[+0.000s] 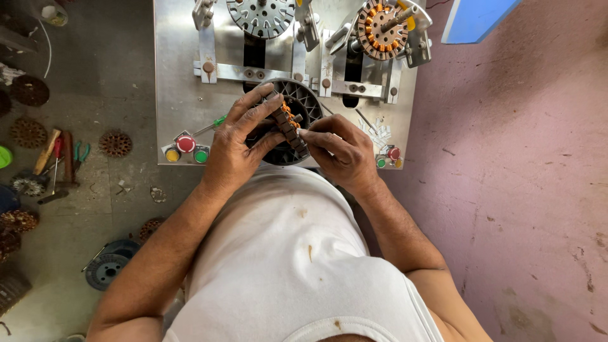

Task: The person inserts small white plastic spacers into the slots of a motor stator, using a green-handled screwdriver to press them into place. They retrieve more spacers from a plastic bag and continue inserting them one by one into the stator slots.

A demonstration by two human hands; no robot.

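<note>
Both hands are working at a wound stator: my left hand (pixel 237 149) is gripping the stator (pixel 286 123) edge-on, fingers curled over its toothed rim, holding it just above the round black ribbed tray (pixel 310 101) at the near edge of the steel winding machine (pixel 177 69). My right hand (pixel 339 152) is pinching something fine at the stator's lower rim with thumb and forefinger; I am judging it to be a copper wire end, though it is too small to tell. I seem to be dressing the coil leads. Next I am needing a steady grip and a light, careful pull, so the windings stay seated. Another wound stator (pixel 382 28) is sitting on the right spindle.
</note>
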